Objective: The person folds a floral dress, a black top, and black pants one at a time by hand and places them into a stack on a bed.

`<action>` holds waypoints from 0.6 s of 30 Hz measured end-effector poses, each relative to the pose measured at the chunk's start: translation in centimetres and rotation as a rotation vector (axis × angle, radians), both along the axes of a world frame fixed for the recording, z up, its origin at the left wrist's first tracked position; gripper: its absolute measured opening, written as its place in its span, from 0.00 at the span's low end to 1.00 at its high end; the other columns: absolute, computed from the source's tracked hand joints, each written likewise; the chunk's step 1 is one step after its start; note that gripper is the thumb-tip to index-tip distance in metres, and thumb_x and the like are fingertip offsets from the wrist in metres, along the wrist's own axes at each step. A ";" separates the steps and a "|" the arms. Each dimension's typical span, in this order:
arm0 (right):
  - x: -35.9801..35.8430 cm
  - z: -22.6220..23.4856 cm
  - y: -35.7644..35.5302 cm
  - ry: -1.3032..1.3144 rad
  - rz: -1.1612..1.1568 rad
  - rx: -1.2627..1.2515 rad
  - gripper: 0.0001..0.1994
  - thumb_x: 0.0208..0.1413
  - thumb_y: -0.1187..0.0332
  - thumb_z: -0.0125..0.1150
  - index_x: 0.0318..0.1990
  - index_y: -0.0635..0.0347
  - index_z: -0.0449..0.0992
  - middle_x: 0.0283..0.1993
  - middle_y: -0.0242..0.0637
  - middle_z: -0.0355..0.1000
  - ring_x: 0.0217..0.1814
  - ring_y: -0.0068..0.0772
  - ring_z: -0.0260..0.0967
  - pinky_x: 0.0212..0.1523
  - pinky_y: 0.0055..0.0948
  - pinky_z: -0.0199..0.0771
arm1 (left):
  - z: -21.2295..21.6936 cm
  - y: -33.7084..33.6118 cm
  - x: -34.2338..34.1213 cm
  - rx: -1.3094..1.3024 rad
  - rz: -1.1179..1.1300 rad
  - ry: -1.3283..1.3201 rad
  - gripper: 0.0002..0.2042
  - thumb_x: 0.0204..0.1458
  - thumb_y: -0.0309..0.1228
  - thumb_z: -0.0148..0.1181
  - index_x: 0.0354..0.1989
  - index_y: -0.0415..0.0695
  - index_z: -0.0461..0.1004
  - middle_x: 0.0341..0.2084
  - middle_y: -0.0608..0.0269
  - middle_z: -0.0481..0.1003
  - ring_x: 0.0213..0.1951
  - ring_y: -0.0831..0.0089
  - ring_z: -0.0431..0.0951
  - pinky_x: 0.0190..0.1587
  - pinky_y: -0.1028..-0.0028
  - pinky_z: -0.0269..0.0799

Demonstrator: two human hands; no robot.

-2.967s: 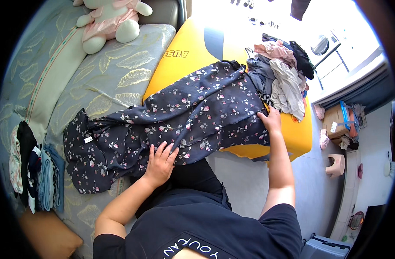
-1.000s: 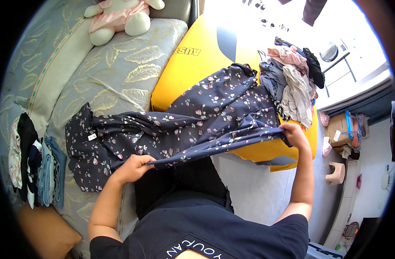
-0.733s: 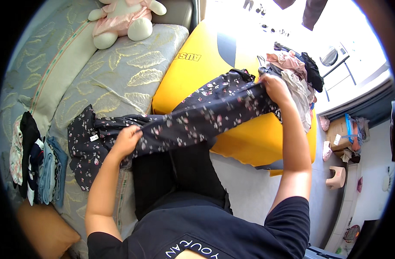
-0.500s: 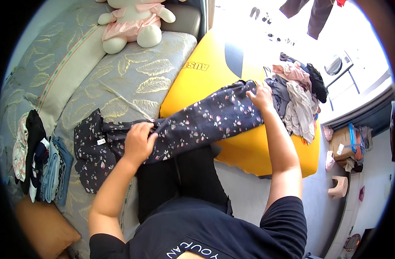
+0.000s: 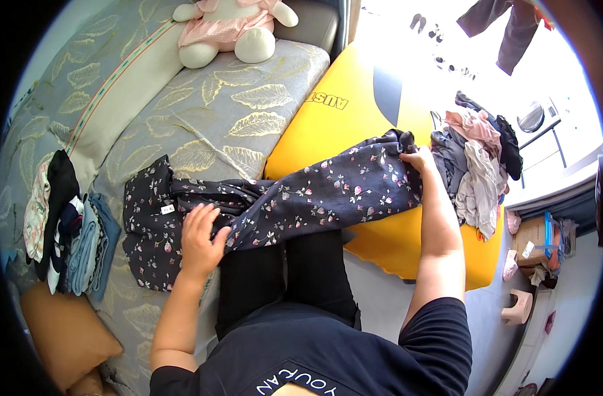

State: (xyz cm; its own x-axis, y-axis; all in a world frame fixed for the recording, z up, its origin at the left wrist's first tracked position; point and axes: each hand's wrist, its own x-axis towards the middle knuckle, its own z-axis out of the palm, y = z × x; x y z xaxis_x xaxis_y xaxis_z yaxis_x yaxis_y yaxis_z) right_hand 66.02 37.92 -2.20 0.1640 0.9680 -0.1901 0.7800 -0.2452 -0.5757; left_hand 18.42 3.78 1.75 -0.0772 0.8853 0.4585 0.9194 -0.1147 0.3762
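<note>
Between the left hand point(image 5: 201, 243), loosely spread, and the right hand point(image 5: 418, 160), pinching its end, the dark floral garment point(image 5: 328, 186) now lies folded over, narrower than before.

Grey leaf-patterned sofa point(image 5: 255, 125), plush toy point(image 5: 225, 36) seated on it, folded clothes point(image 5: 74, 231) placed at its left, dark floral garment point(image 5: 334, 191) laid across sofa and yellow-covered support point(image 5: 308, 138), crumpled clothes point(image 5: 476, 168) heaped at support's right, pink stool point(image 5: 516, 307) set on grey floor point(image 5: 380, 290)
</note>
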 end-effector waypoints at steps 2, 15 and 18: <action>-0.9 0.0 -0.6 0.220 0.039 -0.074 0.19 0.36 0.65 0.72 0.37 0.66 0.79 0.32 0.40 0.76 0.33 0.33 0.73 0.37 0.32 0.72 | 0.4 1.2 2.1 -0.024 -0.120 -0.015 0.24 0.46 0.35 0.66 0.52 0.41 0.70 0.54 0.50 0.70 0.59 0.50 0.65 0.62 0.53 0.55; 10.9 13.0 -1.0 -0.167 -0.105 0.534 0.18 0.46 0.64 0.61 0.44 0.64 0.78 0.42 0.49 0.76 0.45 0.44 0.74 0.48 0.34 0.70 | 0.6 5.1 -3.9 -0.274 0.257 0.203 0.38 0.53 0.61 0.50 0.68 0.52 0.55 0.67 0.49 0.52 0.69 0.48 0.48 0.61 0.33 0.39; 11.4 10.3 -1.1 -0.002 -0.049 0.322 0.14 0.45 0.66 0.64 0.38 0.65 0.79 0.31 0.34 0.75 0.29 0.24 0.70 0.35 0.28 0.69 | 1.3 2.8 -7.7 -0.125 0.329 0.060 0.32 0.57 0.53 0.52 0.66 0.48 0.58 0.66 0.47 0.56 0.67 0.47 0.53 0.62 0.39 0.45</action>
